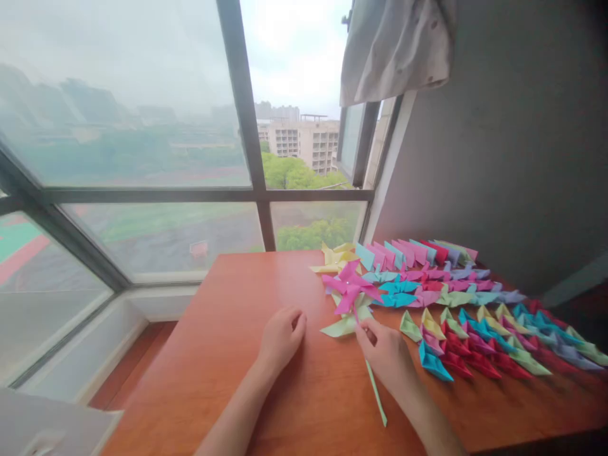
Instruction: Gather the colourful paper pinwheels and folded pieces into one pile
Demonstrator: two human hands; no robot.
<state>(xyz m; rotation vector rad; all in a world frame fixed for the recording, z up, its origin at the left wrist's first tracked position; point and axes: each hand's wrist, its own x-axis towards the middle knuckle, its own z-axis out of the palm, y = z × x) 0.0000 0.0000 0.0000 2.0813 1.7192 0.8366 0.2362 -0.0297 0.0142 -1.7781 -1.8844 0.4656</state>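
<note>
My right hand (380,345) pinches the thin stick of a pink paper pinwheel (350,288), just below its blades. Under the pink one lies a pale green pinwheel (339,328), partly covered. A light green stick (377,394) runs out from beneath my right hand toward the table's near side; where its upper end joins is hidden. Behind them rests a yellow pinwheel (335,254). My left hand (284,332) lies on the tabletop left of the pinwheels, fingers loosely curled in, with nothing visible in it.
Rows of folded paper boats (479,361), paper cranes (399,286) and upright folded papers (411,252) fill the right side of the wooden table (223,304). A window frame (256,190) stands beyond the far edge, and a grey wall (498,158) rises at right.
</note>
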